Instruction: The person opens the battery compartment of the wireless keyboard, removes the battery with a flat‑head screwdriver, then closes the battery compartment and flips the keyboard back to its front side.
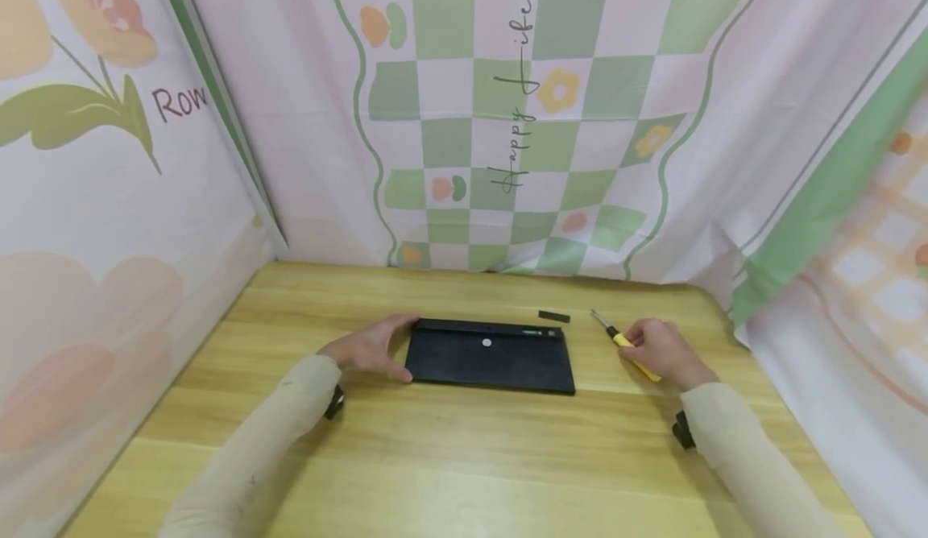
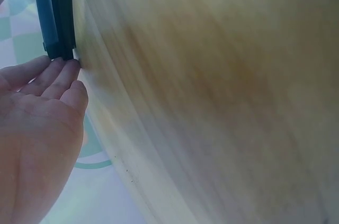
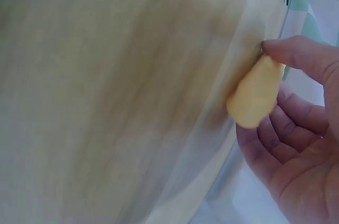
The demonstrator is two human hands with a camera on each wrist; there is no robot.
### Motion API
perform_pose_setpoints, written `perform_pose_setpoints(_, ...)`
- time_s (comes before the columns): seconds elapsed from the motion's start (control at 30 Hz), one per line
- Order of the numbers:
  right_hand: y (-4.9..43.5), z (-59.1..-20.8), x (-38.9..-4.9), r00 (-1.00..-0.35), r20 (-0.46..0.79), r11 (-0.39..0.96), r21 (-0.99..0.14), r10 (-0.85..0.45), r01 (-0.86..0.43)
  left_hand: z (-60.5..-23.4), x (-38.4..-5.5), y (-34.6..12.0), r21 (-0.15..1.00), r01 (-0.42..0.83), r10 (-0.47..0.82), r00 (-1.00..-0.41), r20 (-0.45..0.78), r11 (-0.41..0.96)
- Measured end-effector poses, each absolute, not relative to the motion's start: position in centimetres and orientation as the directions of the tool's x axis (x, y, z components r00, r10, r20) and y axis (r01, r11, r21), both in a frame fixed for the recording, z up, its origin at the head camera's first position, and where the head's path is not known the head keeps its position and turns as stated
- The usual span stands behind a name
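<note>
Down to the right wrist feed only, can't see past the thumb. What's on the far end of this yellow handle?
Observer: In the head view, a metal shaft extends from the yellow handle, pointing away from the person.
Operator: Copy. Other hand?
Observer: The left hand is touching the left end of a flat black device that lies on the table.
Operator: Any marking on its top face?
Observer: Yes, a white round spot, closer to the far long edge than the near one. Too small to make out any print on it.
</note>
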State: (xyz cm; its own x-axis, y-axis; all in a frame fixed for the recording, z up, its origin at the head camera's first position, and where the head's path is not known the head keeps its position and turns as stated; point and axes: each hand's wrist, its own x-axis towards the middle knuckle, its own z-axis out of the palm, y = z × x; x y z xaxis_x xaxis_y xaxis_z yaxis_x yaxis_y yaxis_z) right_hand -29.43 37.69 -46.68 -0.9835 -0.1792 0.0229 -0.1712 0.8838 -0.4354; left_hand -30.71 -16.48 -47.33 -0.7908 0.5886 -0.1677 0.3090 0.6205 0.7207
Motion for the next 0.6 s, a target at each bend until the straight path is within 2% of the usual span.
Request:
perform_pose_setpoints(0.23, 38.0, -47.1, -29.6, -0.977, 0.035, 0.866, -0.458, -0.210, -0.202, -47.3, -30.6, -16.4, 0.724, 0.295, 0.583, -0.793, -0.179, 0.623)
perform_pose_setpoints(0.6, 38.1, -44.6, -29.9, -0.908, 0.147, 0.810, -0.413, -0.392, -0.417, -47.1, -30.6, -16.4, 0.730, 0.287, 0.582, -0.792, -0.182, 0.620)
